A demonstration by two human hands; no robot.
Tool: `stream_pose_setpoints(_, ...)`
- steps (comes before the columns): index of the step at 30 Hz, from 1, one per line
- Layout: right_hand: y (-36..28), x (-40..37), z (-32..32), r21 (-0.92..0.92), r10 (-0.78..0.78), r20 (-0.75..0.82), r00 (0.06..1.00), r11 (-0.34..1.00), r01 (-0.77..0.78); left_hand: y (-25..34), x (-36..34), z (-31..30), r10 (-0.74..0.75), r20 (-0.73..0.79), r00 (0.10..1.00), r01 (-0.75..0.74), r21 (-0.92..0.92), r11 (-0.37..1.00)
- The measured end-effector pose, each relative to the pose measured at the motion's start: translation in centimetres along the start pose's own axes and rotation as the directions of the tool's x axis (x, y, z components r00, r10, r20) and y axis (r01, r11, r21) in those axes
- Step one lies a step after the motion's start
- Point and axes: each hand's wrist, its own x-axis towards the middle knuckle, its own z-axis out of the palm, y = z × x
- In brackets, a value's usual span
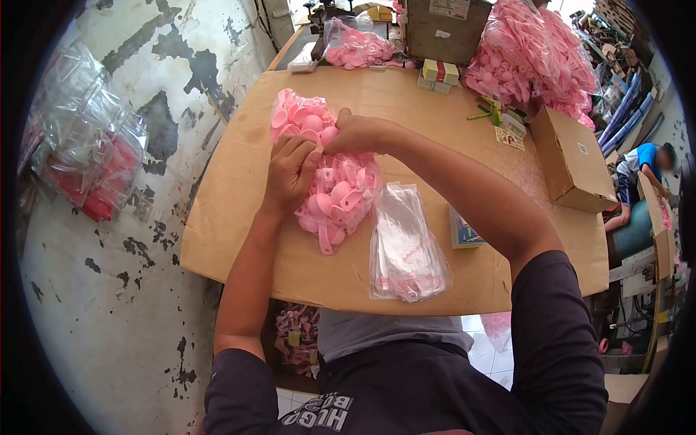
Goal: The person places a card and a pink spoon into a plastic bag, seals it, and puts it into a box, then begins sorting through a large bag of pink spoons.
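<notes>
A clear plastic bag of pink plastic scoops (335, 199) lies on the cardboard-covered table (217, 232) in front of me. My left hand (290, 172) is closed on the bag's middle from the left side, fingers curled. From the right, my right hand (354, 133) pinches the plastic close to my left hand's fingertips. The exact grip of the right fingers is partly hidden. Pink scoops show both above and below my hands. Just right of the bag lies a stack of flat clear plastic bags (407, 243).
A small stack of printed cards (465, 228) sits under my right forearm. Farther back are a large pile of bagged pink pieces (533, 54), a cardboard box (573, 159), a metal box (446, 29) and yellow packs (438, 72). Another person (641, 177) sits at the far right.
</notes>
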Motion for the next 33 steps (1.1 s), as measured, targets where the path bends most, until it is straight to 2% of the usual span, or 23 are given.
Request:
stream_pose_setpoints(3, 1.2, 0.7, 0.1, -0.014, -0.076, -0.036, 0.996, 0.997, 0.076, -0.2, -0.3, 0.0, -0.004, -0.005, 1.000, 0.004, -0.001, 1.000)
stream_pose_setpoints(5, 2.3, 0.7, -0.7, 0.077, -0.149, -0.019, 0.989, 0.986, 0.150, -0.3, -0.3, 0.2, -0.011, -0.011, 1.000, 0.011, -0.009, 1.000)
stream_pose_setpoints(6, 2.1, 0.6, -1.3, 0.078, -0.146, -0.018, 0.989, 0.986, 0.147, -0.2, -0.2, 0.2, -0.017, -0.017, 1.000, 0.017, -0.013, 1.000)
stream_pose_setpoints(7, 1.8, 0.5, -2.0, 0.044, -0.103, 0.066, 0.993, 0.994, 0.100, -0.1, -0.2, 0.4, -0.016, -0.014, 1.000, 0.016, -0.015, 1.000)
stream_pose_setpoints(8, 1.5, 0.4, -2.4, 0.007, -0.058, 0.146, 0.988, 0.998, 0.058, 0.2, -0.1, 0.5, -0.030, -0.063, 0.998, 0.031, 0.008, 0.999)
stream_pose_setpoints(9, 1.9, 0.8, -2.1, 0.012, -0.060, 0.142, 0.988, 0.998, 0.059, 0.4, 0.0, 0.6, -0.042, -0.111, 0.993, 0.046, 0.031, 0.998)
stream_pose_setpoints(11, 2.4, 1.5, -0.9, -0.031, -0.173, 0.007, 0.985, 0.984, 0.173, 0.7, -0.1, 0.6, -0.066, -0.122, 0.990, 0.073, 0.061, 0.995)
stream_pose_setpoints(12, 2.7, 1.9, -0.2, -0.031, -0.175, 0.006, 0.985, 0.984, 0.175, 0.7, -0.1, 0.6, -0.095, -0.138, 0.986, 0.107, 0.087, 0.990)
stream_pose_setpoints(14, 3.0, 1.9, 1.4, -0.152, -0.302, -0.274, 0.913, 0.951, 0.269, 0.9, 0.1, 0.6, -0.107, -0.138, 0.985, 0.121, 0.096, 0.988)
stream_pose_setpoints(15, 2.9, 1.4, 2.1, -0.153, -0.303, -0.273, 0.913, 0.951, 0.270, 0.9, 0.1, 0.5, -0.120, -0.136, 0.983, 0.135, 0.105, 0.985)
stream_pose_setpoints(17, 2.4, 0.1, 3.0, -0.251, -0.421, -0.490, 0.764, 0.907, 0.339, 0.8, 0.2, 0.5, -0.105, -0.143, 0.984, 0.120, 0.104, 0.987)
stream_pose_setpoints(21, 0.9, -0.7, 2.2, -0.230, -0.384, -0.508, 0.771, 0.923, 0.308, 0.0, 0.1, 0.2, -0.061, -0.101, 0.993, 0.075, 0.139, 0.987)
stream_pose_setpoints(23, 0.7, -0.4, 2.1, -0.221, -0.431, -0.536, 0.726, 0.901, 0.372, -0.3, 0.2, -0.1, -0.093, -0.079, 0.993, 0.104, 0.137, 0.985)
stream_pose_setpoints(25, 0.9, 0.3, 2.4, -0.221, -0.440, -0.534, 0.722, 0.897, 0.384, -0.6, 0.3, -0.1, -0.124, -0.055, 0.991, 0.131, 0.129, 0.983)
stream_pose_setpoints(27, 0.6, 0.6, 2.1, -0.229, -0.457, -0.529, 0.715, 0.888, 0.398, -0.8, 0.4, -0.1, -0.108, -0.008, 0.994, 0.107, 0.231, 0.967)
stream_pose_setpoints(29, 0.2, 0.2, 1.3, -0.167, -0.420, -0.453, 0.786, 0.907, 0.387, -0.8, 0.3, -0.1, -0.113, -0.015, 0.993, 0.114, 0.255, 0.960)
stream_pose_setpoints(33, 0.3, 0.3, 1.0, -0.096, -0.394, -0.460, 0.796, 0.913, 0.396, -0.6, 0.0, -0.2, -0.091, -0.008, 0.996, 0.090, 0.266, 0.960)
